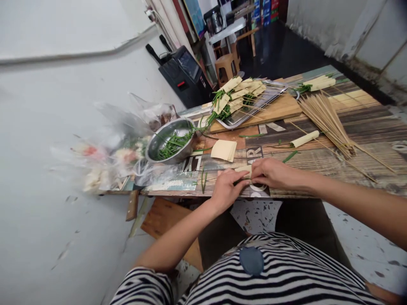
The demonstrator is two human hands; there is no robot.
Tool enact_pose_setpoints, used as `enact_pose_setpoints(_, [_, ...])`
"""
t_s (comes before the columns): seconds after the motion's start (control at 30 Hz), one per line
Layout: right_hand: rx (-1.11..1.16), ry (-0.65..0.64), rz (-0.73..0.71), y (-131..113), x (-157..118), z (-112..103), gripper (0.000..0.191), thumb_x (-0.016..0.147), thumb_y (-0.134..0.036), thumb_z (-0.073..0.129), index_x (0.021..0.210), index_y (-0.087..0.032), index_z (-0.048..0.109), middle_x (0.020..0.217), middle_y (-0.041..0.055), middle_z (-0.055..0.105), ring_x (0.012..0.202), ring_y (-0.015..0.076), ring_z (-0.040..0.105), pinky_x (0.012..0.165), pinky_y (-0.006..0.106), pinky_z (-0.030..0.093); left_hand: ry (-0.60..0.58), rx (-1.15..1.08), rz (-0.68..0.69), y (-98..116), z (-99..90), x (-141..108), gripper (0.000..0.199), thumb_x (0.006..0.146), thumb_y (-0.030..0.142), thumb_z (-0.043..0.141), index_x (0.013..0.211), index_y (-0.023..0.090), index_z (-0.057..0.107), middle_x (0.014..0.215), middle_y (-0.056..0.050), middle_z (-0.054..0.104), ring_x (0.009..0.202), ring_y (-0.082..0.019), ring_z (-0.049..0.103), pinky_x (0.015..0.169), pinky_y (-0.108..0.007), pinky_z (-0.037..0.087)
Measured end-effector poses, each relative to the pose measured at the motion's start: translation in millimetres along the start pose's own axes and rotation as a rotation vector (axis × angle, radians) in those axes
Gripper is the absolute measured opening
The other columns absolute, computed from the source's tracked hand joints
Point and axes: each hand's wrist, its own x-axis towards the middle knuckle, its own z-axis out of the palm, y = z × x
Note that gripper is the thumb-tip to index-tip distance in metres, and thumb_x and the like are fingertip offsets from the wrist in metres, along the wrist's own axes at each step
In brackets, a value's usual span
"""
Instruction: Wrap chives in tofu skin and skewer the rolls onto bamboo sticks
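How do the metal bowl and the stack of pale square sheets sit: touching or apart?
Apart. The head view shows a strip of tabletop between the right side of the metal bowl and the left edge of the stack.

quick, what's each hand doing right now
left hand: closed on the pale sheet, fingers pinching it
right hand: closed on the same sheet's other end
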Motion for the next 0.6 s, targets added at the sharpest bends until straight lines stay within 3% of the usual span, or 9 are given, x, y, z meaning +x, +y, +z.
enact_pose_setpoints(0.13, [0.063,-0.067,0.074,0.2,5.7,-7.4,0.019,0.081,-0.02,0.057,0.074,-0.014,0.074,0.07,0.0049,0.065,0.065,0.0119,0.053,0.06,0.022,0.034,0.069,0.26,0.308,-5.6,1.5,-11.1,0.019,0.094,0.028,0.052,0.099,0.024,0.07,0.087,-0.002,0.072,0.081,-0.015,0.059,0.074,-0.032,0.034])
enact_pose_setpoints(0.2, [0.07,-0.093,0.105,0.7,7.8,-8.4,0.019,0.08,-0.02,0.058,0.075,-0.015,0.074,0.071,0.0049,0.066,0.064,0.0116,0.053,0.06,0.022,0.034,0.072,0.33,0.371,-7.4,1.9,-13.2,0.019,0.094,0.028,0.051,0.1,0.023,0.068,0.09,-0.002,0.071,0.081,-0.015,0.057,0.072,-0.032,0.033])
enact_pose_setpoints(0.37, [0.086,-0.15,0.142,4.5,12.7,-10.3,0.018,0.078,-0.019,0.059,0.081,-0.014,0.076,0.072,0.0047,0.068,0.063,0.0113,0.054,0.059,0.022,0.035,0.093,0.356,0.318,-5.5,4.6,-11.9,0.022,0.095,0.032,0.048,0.095,0.022,0.068,0.099,-0.005,0.068,0.085,-0.015,0.056,0.072,-0.031,0.033])
enact_pose_setpoints(0.5, [0.103,-0.167,0.177,6.4,13.3,-12.5,0.016,0.078,-0.021,0.062,0.085,-0.015,0.076,0.074,0.0039,0.069,0.063,0.0116,0.055,0.059,0.022,0.035,0.087,0.351,0.289,1.0,2.6,-10.2,0.018,0.095,0.028,0.051,0.093,0.024,0.069,0.087,-0.001,0.07,0.088,-0.015,0.055,0.078,-0.035,0.028])
enact_pose_setpoints(0.6, [0.031,-0.11,0.151,3.5,6.9,-9.6,0.019,0.082,-0.024,0.062,0.094,-0.015,0.073,0.077,0.0046,0.069,0.067,0.0128,0.056,0.062,0.023,0.036,0.062,0.34,0.26,4.6,-0.8,-7.6,0.02,0.095,0.029,0.051,0.09,0.025,0.07,0.083,-0.001,0.07,0.089,-0.016,0.054,0.078,-0.037,0.025])
